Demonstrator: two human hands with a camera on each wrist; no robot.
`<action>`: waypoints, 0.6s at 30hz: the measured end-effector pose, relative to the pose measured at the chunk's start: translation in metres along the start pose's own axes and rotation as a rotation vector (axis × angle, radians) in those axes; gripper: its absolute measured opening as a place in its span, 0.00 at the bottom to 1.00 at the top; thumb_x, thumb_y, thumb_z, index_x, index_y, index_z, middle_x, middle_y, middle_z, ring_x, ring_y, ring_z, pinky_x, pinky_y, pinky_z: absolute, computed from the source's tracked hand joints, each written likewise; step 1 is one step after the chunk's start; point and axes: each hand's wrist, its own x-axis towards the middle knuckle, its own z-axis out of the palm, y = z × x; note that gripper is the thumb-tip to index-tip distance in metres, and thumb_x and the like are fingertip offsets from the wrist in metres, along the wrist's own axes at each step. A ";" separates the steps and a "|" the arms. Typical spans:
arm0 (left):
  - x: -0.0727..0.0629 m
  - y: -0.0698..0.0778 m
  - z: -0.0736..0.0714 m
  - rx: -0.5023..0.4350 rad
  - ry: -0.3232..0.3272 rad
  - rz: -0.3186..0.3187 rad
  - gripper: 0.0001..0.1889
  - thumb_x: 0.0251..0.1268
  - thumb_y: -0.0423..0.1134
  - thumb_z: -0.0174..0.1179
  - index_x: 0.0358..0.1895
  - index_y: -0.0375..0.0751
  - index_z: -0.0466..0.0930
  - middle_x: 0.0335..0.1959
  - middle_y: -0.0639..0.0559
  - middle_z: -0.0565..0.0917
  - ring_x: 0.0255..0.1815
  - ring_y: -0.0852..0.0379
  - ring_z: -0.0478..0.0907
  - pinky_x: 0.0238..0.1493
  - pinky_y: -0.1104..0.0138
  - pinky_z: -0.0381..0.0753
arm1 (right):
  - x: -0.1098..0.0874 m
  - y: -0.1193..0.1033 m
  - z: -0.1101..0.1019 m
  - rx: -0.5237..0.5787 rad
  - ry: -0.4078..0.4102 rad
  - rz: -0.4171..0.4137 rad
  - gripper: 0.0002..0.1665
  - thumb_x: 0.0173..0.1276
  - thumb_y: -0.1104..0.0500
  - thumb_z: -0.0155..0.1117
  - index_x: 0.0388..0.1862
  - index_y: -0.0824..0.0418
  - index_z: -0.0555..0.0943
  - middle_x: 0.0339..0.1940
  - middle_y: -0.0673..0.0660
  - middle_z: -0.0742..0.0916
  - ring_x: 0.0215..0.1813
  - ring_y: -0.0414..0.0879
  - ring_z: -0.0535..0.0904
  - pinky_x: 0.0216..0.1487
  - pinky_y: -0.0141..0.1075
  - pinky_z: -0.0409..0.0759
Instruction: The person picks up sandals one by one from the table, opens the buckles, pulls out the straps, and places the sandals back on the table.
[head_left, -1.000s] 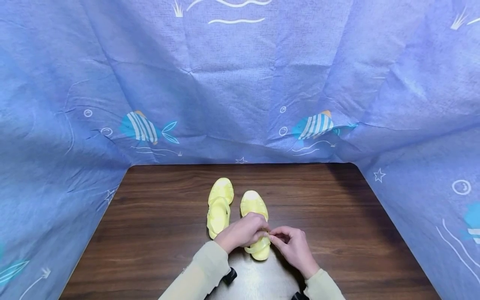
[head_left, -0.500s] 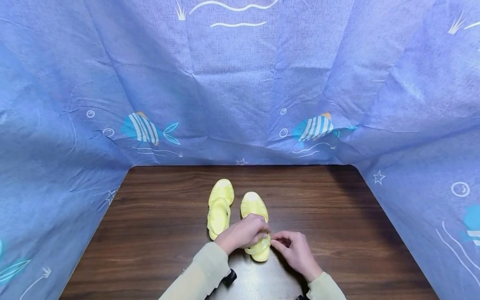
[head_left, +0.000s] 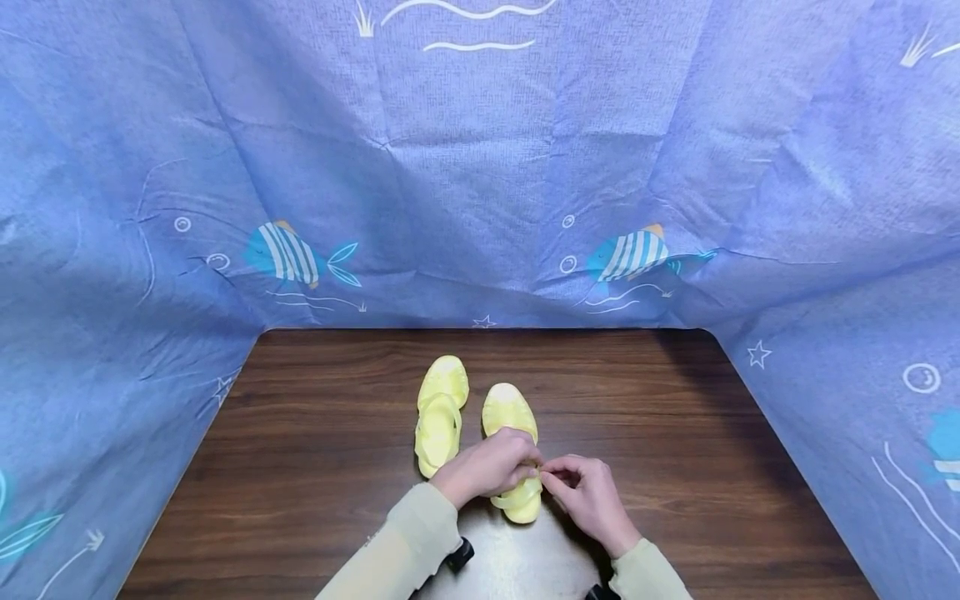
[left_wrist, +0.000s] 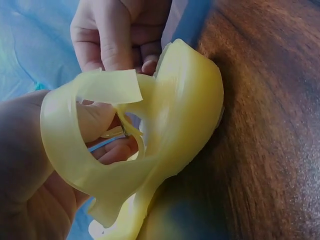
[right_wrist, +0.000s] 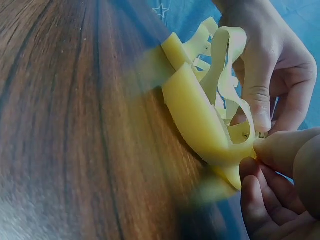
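Note:
Two pale yellow jelly sandals stand upright on the dark wooden table, toes pointing away. Over the right-hand sandal (head_left: 508, 407), my left hand (head_left: 491, 462) reaches across and pinches its ankle strap by a small metal buckle (left_wrist: 124, 131). From the right side, my right hand (head_left: 588, 492) brings thumb and forefinger together on the strap at the buckle, the fingertips of both hands nearly meeting. The strap loop (right_wrist: 227, 55) arches above the heel. Whether the strap end is inside the buckle is hidden by the fingers. The other sandal (head_left: 442, 383) sits to the left, untouched.
The wooden table (head_left: 315, 433) extends on both sides of the sandals. A blue fabric backdrop (head_left: 465, 183) with printed fish hangs along its back and sides. Dark wrist devices (head_left: 459, 554) sit at both cuffs.
My right hand drew slightly down and away from the left fingers, then came back up to meet them at the strap. The left hand and both sandals have barely moved.

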 end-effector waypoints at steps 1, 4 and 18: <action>0.000 0.000 0.000 -0.003 -0.001 0.000 0.05 0.71 0.34 0.67 0.44 0.46 0.92 0.37 0.56 0.87 0.39 0.67 0.81 0.45 0.81 0.77 | 0.000 0.000 0.000 0.004 -0.005 0.011 0.10 0.60 0.71 0.77 0.33 0.56 0.90 0.27 0.45 0.89 0.26 0.30 0.78 0.25 0.27 0.80; -0.001 -0.002 0.001 -0.007 -0.006 -0.003 0.06 0.71 0.34 0.67 0.45 0.46 0.92 0.39 0.56 0.87 0.41 0.67 0.81 0.46 0.81 0.77 | 0.000 0.001 -0.001 0.023 -0.036 0.046 0.09 0.62 0.70 0.77 0.34 0.57 0.90 0.28 0.46 0.90 0.26 0.30 0.79 0.25 0.28 0.81; -0.001 0.001 -0.004 -0.006 -0.017 -0.017 0.06 0.72 0.35 0.67 0.47 0.45 0.92 0.41 0.56 0.88 0.43 0.67 0.82 0.49 0.81 0.78 | -0.003 0.003 -0.001 0.030 -0.019 -0.044 0.11 0.61 0.71 0.77 0.36 0.55 0.90 0.30 0.47 0.91 0.30 0.31 0.81 0.30 0.28 0.83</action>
